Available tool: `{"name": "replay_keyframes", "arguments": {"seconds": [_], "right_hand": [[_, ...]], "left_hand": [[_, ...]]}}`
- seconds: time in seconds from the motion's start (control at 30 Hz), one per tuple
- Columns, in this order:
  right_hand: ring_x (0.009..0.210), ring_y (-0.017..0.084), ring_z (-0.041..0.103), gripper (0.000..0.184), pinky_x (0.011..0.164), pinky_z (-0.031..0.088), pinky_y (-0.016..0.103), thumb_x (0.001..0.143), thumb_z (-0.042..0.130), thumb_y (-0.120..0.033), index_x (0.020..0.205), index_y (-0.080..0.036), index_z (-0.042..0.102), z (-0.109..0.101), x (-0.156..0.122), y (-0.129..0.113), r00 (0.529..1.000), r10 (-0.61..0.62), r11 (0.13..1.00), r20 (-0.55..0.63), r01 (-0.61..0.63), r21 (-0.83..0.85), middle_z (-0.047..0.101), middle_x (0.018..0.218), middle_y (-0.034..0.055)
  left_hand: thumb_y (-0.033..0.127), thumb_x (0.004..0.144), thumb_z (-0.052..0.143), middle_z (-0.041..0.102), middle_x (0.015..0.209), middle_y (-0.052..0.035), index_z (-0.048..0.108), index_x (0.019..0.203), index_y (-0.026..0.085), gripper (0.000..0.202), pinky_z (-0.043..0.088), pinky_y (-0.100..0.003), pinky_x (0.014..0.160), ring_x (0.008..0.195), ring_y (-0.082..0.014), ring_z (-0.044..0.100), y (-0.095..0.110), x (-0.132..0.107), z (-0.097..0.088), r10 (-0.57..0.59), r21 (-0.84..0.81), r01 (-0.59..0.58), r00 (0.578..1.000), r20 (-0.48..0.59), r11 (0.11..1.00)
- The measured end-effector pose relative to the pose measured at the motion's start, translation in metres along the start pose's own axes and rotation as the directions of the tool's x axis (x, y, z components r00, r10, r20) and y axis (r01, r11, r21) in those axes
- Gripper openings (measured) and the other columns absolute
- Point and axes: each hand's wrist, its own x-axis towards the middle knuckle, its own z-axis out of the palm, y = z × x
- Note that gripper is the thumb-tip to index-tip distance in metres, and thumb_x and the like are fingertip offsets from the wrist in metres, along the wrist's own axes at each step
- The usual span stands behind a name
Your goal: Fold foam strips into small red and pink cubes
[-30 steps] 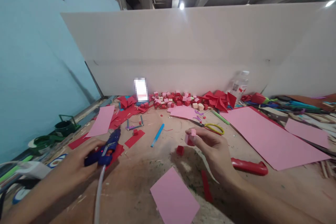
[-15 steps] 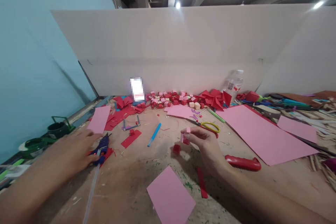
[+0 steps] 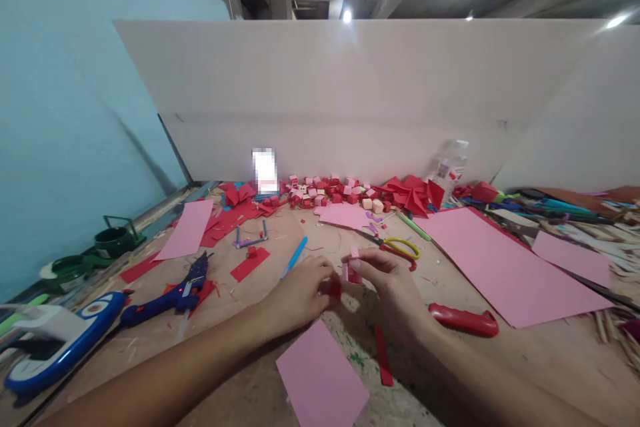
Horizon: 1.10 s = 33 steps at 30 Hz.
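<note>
My right hand [image 3: 395, 280] pinches a small pink and red paper cube [image 3: 353, 271] between thumb and fingers, just above the table. My left hand [image 3: 305, 287] has its fingers closed around a second cube, a red one [image 3: 335, 289], low at the tabletop and partly hidden by the fingers. A square of pink paper [image 3: 323, 377] lies in front of both hands, with a narrow red strip [image 3: 384, 355] to its right. On the left, the blue hot glue gun [image 3: 183, 293] rests on the table with a glue stick behind it.
Many small pink and red cubes [image 3: 325, 190] are heaped at the back by a white board [image 3: 320, 93]. Scissors [image 3: 400, 247], a red-handled tool [image 3: 465, 320], a blue pen [image 3: 295, 257] and a large pink sheet [image 3: 490, 260] lie around. A power strip [image 3: 65, 340] sits at left.
My left hand has let go of the glue gun and moved right to the red cube. My right hand still holds the pink and red cube in about the same place.
</note>
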Motion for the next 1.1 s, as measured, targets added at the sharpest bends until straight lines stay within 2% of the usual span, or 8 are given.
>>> {"name": "replay_keyframes", "arguments": {"seconds": [0.07, 0.17, 0.3, 0.47, 0.6, 0.8, 0.93, 1.1], "right_hand": [[0.078, 0.023, 0.067, 0.017, 0.075, 0.054, 0.037, 0.065, 0.088, -0.034, 0.075, -0.020, 0.082, 0.000, 0.000, 0.001, 1.000, 0.015, 1.000, 0.011, -0.015, 0.001, 0.077, 0.083, 0.0069], [0.072, 0.022, 0.066, 0.019, 0.071, 0.053, 0.035, 0.067, 0.086, -0.035, 0.077, -0.019, 0.081, 0.000, -0.001, 0.000, 0.999, -0.013, 0.998, 0.031, 0.015, -0.059, 0.076, 0.078, 0.0067], [0.077, 0.024, 0.069, 0.019, 0.075, 0.052, 0.036, 0.077, 0.078, -0.037, 0.080, -0.018, 0.081, 0.002, -0.005, -0.002, 0.979, -0.172, 0.952, 0.108, 0.194, -0.237, 0.077, 0.080, 0.0078], [0.088, 0.025, 0.070, 0.016, 0.083, 0.052, 0.037, 0.087, 0.067, -0.029, 0.083, -0.019, 0.078, 0.004, -0.013, -0.006, 0.922, -0.319, 0.838, 0.219, 0.382, -0.391, 0.077, 0.089, 0.0080], [0.081, 0.022, 0.067, 0.018, 0.075, 0.051, 0.034, 0.092, 0.058, -0.018, 0.085, -0.020, 0.074, 0.004, -0.020, -0.009, 0.860, -0.371, 0.717, 0.351, 0.506, -0.479, 0.074, 0.083, 0.0057], [0.077, 0.021, 0.061, 0.025, 0.069, 0.049, 0.035, 0.090, 0.054, -0.003, 0.097, -0.018, 0.073, 0.003, -0.026, -0.012, 0.685, -0.489, 0.473, 0.540, 0.729, -0.495, 0.068, 0.081, 0.0064], [0.078, 0.022, 0.059, 0.020, 0.069, 0.049, 0.036, 0.092, 0.056, -0.005, 0.099, -0.017, 0.070, 0.003, -0.026, -0.012, 0.630, -0.516, 0.414, 0.580, 0.777, -0.474, 0.068, 0.083, 0.0075], [0.077, 0.022, 0.057, 0.015, 0.068, 0.047, 0.038, 0.095, 0.057, -0.007, 0.098, -0.015, 0.069, 0.004, -0.027, -0.011, 0.588, -0.515, 0.346, 0.624, 0.809, -0.476, 0.068, 0.082, 0.0085]], "left_hand": [[0.018, 0.080, 0.068, 0.073, 0.098, -0.0061, 0.071, 0.087, 0.019, 0.008, 0.050, -0.033, 0.086, 0.098, -0.0254, 0.066, 0.006, -0.004, -0.007, -0.045, -0.034, 0.045, 0.999, -0.003, 0.998], [0.014, 0.082, 0.060, 0.074, 0.095, -0.0019, 0.070, 0.093, 0.020, 0.016, 0.051, -0.030, 0.081, 0.090, -0.0205, 0.068, 0.016, -0.019, -0.019, -0.112, -0.129, 0.109, 0.993, -0.019, 0.986], [0.014, 0.079, 0.065, 0.074, 0.095, 0.0001, 0.072, 0.092, 0.021, 0.017, 0.051, -0.028, 0.082, 0.092, -0.0199, 0.068, 0.021, -0.037, -0.025, -0.226, -0.412, 0.163, 0.968, -0.109, 0.897], [0.016, 0.076, 0.074, 0.074, 0.095, -0.0014, 0.074, 0.091, 0.021, 0.016, 0.052, -0.031, 0.086, 0.093, -0.0213, 0.068, 0.010, -0.040, -0.020, -0.196, -0.409, 0.104, 0.962, -0.191, 0.907], [0.015, 0.080, 0.070, 0.077, 0.104, -0.0023, 0.075, 0.098, 0.022, 0.020, 0.055, -0.033, 0.091, 0.101, -0.0225, 0.070, 0.007, -0.041, -0.018, -0.211, -0.494, 0.101, 0.962, -0.171, 0.863], [0.018, 0.079, 0.077, 0.077, 0.102, -0.0010, 0.076, 0.101, 0.023, 0.022, 0.056, -0.030, 0.087, 0.096, -0.0209, 0.070, 0.011, -0.045, -0.014, -0.259, -0.599, 0.144, 0.960, -0.111, 0.788], [0.016, 0.076, 0.080, 0.075, 0.099, 0.0009, 0.071, 0.106, 0.023, 0.032, 0.055, -0.027, 0.083, 0.093, -0.0183, 0.070, 0.010, -0.046, -0.012, -0.308, -0.642, 0.155, 0.942, -0.132, 0.750], [0.015, 0.078, 0.075, 0.070, 0.084, 0.0031, 0.063, 0.089, 0.020, 0.016, 0.052, -0.026, 0.076, 0.081, -0.0154, 0.066, 0.013, -0.046, -0.013, -0.223, -0.607, 0.122, 0.970, -0.094, 0.785]]}}
